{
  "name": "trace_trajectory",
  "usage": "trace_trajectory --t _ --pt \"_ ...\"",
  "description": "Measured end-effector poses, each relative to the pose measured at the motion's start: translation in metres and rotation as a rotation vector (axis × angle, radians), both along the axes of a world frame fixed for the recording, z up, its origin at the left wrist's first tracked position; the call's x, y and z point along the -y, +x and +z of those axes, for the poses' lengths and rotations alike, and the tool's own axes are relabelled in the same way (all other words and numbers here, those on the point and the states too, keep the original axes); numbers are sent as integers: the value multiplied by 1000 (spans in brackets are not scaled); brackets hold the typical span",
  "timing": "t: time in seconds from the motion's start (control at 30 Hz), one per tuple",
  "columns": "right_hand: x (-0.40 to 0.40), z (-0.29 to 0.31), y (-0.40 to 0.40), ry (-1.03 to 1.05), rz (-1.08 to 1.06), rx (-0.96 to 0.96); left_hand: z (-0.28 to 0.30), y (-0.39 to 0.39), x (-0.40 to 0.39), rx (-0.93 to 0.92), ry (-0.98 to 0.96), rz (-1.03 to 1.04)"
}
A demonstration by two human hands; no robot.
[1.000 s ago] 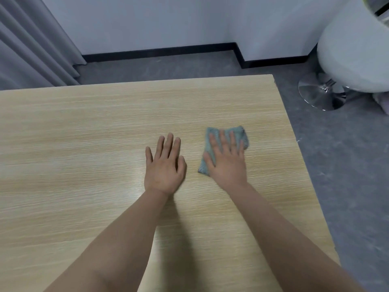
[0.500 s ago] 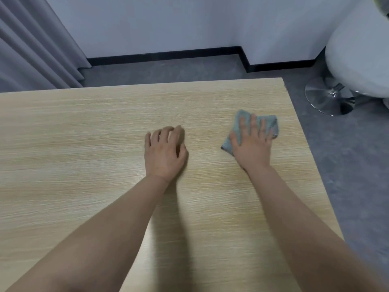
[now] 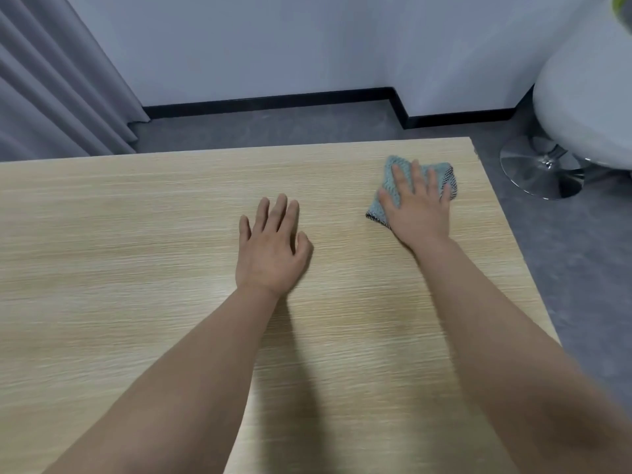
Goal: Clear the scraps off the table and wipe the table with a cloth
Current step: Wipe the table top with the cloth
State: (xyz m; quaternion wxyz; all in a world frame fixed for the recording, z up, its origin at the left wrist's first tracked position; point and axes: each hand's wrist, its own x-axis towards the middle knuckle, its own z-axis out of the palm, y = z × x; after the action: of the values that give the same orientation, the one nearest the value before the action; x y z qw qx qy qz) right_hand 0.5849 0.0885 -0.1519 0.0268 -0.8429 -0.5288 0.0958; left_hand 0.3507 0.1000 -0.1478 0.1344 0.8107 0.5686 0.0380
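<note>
A small folded blue-green cloth (image 3: 393, 174) lies on the light wooden table (image 3: 136, 251) near its far right corner. My right hand (image 3: 419, 210) presses flat on the cloth with straight, spread fingers, covering most of it. My left hand (image 3: 272, 248) rests palm down on the bare wood at the table's middle, fingers straight and holding nothing. No scraps show on the tabletop.
The table's right edge runs diagonally beside grey floor (image 3: 564, 268). A white swivel chair (image 3: 588, 97) on a chrome base (image 3: 537, 169) stands at the far right. Grey curtains (image 3: 51, 97) hang at the back left, against a white wall with a black skirting board.
My right hand has slid the cloth away and to the right, toward the table's far right corner. My left hand stayed at the middle, its fingers curling briefly and then straightening.
</note>
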Motion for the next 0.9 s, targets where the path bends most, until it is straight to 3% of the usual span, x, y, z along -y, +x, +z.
trace_trajectory --t 0.13,0.27,0.37,0.6,0.73,0.8,0.9 --pt "-25 0 -23 -22 -84 18 1 0 0 5 12 -1" --pt "-41 2 -67 34 322 21 1 1 0 0 5 9" --pt "-48 2 -55 24 431 16 2 1 0 -2 11 6" --pt "-48 1 28 2 -99 8 3 1 0 -7 2 5" --pt "-60 4 10 -24 -238 3 3 1 0 -15 6 4" --pt "-72 5 -16 -24 -124 11 4 2 0 -21 4 3" --pt "-85 7 -61 11 221 5 4 2 -1 -31 16 2"
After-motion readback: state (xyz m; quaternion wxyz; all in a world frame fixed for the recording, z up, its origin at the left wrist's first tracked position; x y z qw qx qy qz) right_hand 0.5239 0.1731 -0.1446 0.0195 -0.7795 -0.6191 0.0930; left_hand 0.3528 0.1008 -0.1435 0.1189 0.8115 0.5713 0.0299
